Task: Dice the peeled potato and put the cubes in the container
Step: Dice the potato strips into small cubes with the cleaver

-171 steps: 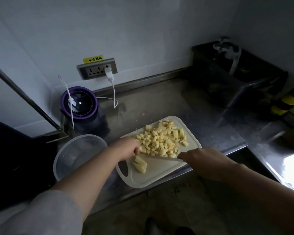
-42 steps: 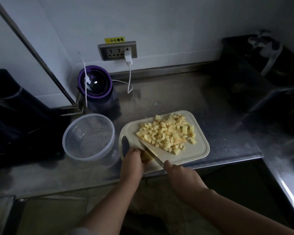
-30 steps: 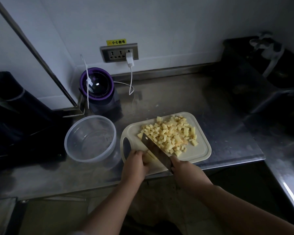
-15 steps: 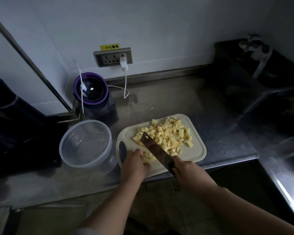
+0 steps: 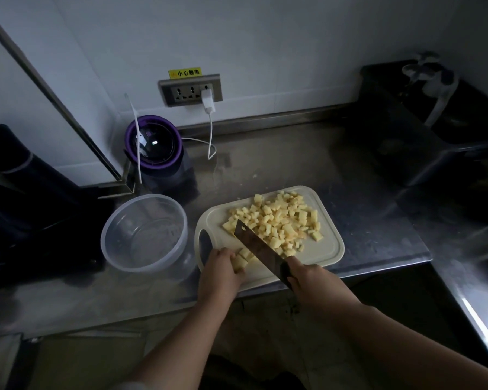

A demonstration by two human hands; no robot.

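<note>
The left hand, at the lower centre of the frame, has its fingers curled over the last few potato chunks at the near left corner of the cutting board. The right hand is wrapped around the handle of the cleaver, whose broad blade angles up and left across the board. The blade lies just beside the left fingertips, so the main danger is a nick. The chunks are small and probably wet, and if one rolls under pressure the edge could slide toward the knuckles. The pile of diced cubes crowds the upper right of the board, touching the blade's far side, so a careless sweep could push cubes off the back onto the steel counter. The board's near edge sits close to the counter's front lip, and a hard chop might shift it over. The clear container, just left of the board, holds no cubes yet. Tipping the board toward it could spill some into the gap between them.
</note>
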